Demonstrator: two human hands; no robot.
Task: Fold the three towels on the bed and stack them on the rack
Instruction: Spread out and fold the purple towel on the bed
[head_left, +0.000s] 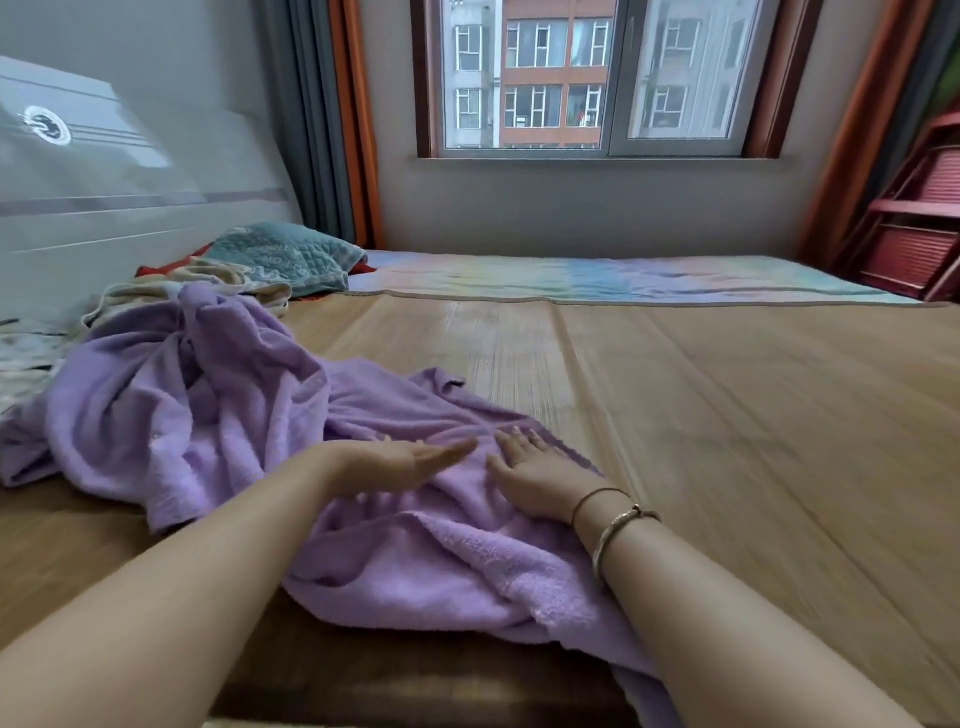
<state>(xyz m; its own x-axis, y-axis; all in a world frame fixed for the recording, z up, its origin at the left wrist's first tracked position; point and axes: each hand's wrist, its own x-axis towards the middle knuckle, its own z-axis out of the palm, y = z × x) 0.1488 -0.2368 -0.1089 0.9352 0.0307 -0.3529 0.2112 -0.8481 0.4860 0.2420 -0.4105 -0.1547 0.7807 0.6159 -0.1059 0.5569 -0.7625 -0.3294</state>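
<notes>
A large purple towel (218, 415) lies crumpled across the bed's left and near part. My left hand (400, 462) hovers just over it, palm turned sideways, fingers straight and together. My right hand (535, 475) lies flat on the same towel, fingers spread, with two bracelets on the wrist. A beige striped towel (171, 291) is bunched behind the purple one. A teal quilted cloth (285, 254), towel or pillow, sits farther back by the headboard. The red slatted rack (914, 244) stands at the far right.
A tan bamboo mat (701, 395) covers the bed, with a pastel sheet (597, 278) along its far side. A white headboard (104, 171) rises at the left. A window (592, 78) with grey and orange curtains is behind the bed.
</notes>
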